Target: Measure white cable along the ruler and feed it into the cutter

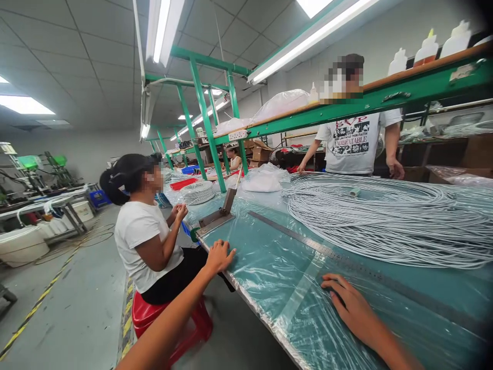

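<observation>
My left hand [220,256] rests at the edge of the green, plastic-covered table [265,262], with its fingers apart and nothing held. Farther right, my right hand [348,303] lies on the plastic film, its fingers loosely spread and empty. A long metal ruler [308,241] runs across the table beyond both hands. Behind the ruler is a large coil of thin grey-white cable [370,221]. Just past my left hand, a metal cutter with a raised lever [228,202] stands at the table corner.
A seated person [144,236] on a red stool [144,313] is left of the table. Another person [350,144] stands behind the cable coil. A green shelf beam [277,118] with bottles crosses above the table. A smaller coil [197,192] and plastic bags [262,179] lie farther back.
</observation>
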The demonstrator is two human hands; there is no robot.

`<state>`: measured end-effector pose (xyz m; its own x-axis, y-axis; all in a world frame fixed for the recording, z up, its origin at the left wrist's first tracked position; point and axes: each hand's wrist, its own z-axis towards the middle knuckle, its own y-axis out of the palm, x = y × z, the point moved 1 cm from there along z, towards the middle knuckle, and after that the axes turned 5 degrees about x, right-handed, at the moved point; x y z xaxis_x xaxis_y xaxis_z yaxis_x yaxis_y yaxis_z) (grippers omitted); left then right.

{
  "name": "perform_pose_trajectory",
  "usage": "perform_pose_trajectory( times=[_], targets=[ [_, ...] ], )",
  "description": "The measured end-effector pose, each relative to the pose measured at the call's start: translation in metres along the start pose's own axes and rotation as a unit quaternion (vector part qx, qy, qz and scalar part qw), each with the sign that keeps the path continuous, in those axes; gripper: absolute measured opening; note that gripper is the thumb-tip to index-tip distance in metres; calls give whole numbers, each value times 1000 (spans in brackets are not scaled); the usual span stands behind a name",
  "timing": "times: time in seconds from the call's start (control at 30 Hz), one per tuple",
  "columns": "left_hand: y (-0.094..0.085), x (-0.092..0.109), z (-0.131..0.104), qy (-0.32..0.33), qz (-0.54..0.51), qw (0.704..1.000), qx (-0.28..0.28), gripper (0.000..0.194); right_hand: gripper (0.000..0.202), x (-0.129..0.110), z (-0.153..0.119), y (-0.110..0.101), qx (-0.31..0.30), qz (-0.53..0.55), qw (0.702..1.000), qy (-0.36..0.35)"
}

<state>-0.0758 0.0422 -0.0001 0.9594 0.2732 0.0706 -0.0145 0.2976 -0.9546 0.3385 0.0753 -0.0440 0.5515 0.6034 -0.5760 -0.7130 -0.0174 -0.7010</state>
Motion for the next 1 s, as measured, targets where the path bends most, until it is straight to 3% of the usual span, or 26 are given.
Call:
perform_pose_trajectory(
  times=[0.33, 0.43, 0.57, 0.73, 0.9, 1.0],
  targets=[
    [-20, -12, 0, 19, -78, 996, 42, 36, 31, -2, -4, -2, 9, -9, 1000, 7],
    [-29, -19, 3, 20, -58, 996, 61, 18, 33, -1, -3, -1, 3, 0, 1000, 13],
    [-45, -32, 9, 10, -13, 996, 88, 33, 34, 2, -2, 2, 3, 8, 1000, 10],
    [-77, -42, 14, 4, 34, 984, 174, 9, 36, 4, -3, 3, 10, 9, 1000, 9],
    [-115, -42, 14, 15, 62, 949, 310, 40, 33, 4, -5, 4, 18, 12, 1000, 1],
    [-129, -43, 17, 111, 85, 940, 312, 44, 33, 4, -5, 4, 18, 8, 1000, 3]
  ],
)
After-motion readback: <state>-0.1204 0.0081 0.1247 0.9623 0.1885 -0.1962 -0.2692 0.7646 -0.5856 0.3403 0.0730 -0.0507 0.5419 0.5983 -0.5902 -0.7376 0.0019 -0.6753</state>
